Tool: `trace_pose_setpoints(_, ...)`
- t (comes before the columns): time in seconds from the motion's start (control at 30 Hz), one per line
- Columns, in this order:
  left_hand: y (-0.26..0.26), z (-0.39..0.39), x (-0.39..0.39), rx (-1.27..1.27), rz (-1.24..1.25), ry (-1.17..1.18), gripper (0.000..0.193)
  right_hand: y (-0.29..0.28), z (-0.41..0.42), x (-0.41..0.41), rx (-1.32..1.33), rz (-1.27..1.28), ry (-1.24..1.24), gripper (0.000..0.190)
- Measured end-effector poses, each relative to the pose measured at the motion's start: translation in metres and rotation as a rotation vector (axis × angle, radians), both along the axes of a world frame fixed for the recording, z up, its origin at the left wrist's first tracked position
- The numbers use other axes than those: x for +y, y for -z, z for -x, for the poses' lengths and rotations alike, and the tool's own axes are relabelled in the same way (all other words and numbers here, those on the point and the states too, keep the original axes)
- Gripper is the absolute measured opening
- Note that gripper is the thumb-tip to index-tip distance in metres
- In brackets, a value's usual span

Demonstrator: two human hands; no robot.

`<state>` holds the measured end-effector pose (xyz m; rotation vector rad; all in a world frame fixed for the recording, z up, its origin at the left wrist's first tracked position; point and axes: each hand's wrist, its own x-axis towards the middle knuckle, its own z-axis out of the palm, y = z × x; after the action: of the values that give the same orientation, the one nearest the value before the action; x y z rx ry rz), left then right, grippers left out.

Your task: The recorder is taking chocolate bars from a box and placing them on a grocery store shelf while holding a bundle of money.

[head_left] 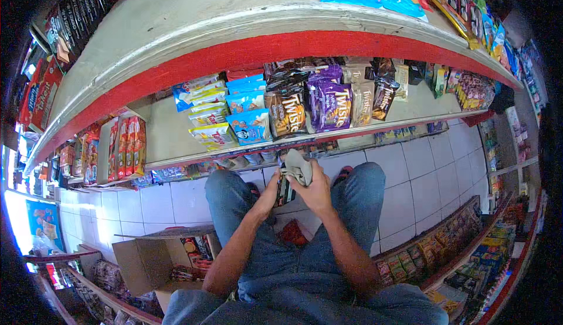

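Between my knees, my right hand [313,188] grips a crumpled grey cloth [299,166]. My left hand [267,193] holds a dark snack package or box [285,193] beside it; its lower end shows below the cloth, and what exactly it is cannot be told. The cloth touches the package's upper part. Just beyond my hands runs the edge of a lower shelf [176,160]. On that shelf stand brown Twister packs [288,114], purple Twister packs [330,107], blue snack packs [249,127] and yellow-white Tango packs [213,136].
A wide upper shelf with a red front edge [281,45] overhangs the packs. An open cardboard box [143,263] with red packets stands at my left on the white tiled floor [404,193]. Racks of packets [422,250] stand behind me at the right. Red packs [132,144] fill a box at left.
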<state>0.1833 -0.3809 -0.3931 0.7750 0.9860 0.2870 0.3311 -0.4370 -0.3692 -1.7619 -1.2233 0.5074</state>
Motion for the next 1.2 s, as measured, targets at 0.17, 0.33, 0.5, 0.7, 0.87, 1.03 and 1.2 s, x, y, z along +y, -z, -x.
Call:
trace_pose_setpoints(0.17, 0.01, 0.002, 0.002, 0.146, -0.094, -0.014, 0.064, -0.011, -0.013, 0.004, -0.155, -0.002, -0.067, 0.052)
trace_pose_setpoints(0.33, 0.007, 0.001, 0.002, 0.138, -0.186, 0.019, 0.068, -0.014, -0.016, 0.004, 0.026, -0.027, -0.14, 0.047)
trace_pose_setpoints(0.5, 0.003, 0.0, -0.002, 0.161, -0.174, -0.028, 0.065, -0.012, -0.019, 0.003, -0.104, 0.003, -0.056, 0.049)
trace_pose_setpoints(0.7, 0.0, 0.003, 0.0, 0.104, -0.093, 0.033, 0.058, -0.014, -0.024, 0.003, -0.082, 0.035, -0.054, 0.053)
trace_pose_setpoints(0.87, -0.002, 0.002, -0.001, 0.048, -0.096, -0.049, 0.057, -0.015, -0.03, 0.001, 0.076, 0.084, -0.062, 0.054)
trace_pose_setpoints(1.03, -0.005, 0.005, 0.0, -0.013, -0.078, -0.071, 0.062, -0.011, -0.031, 0.004, -0.003, 0.02, -0.019, 0.05)
trace_pose_setpoints(1.2, -0.006, 0.003, 0.005, -0.263, 0.05, -0.166, 0.065, -0.005, -0.02, 0.0, 0.084, 0.005, -0.003, 0.049)
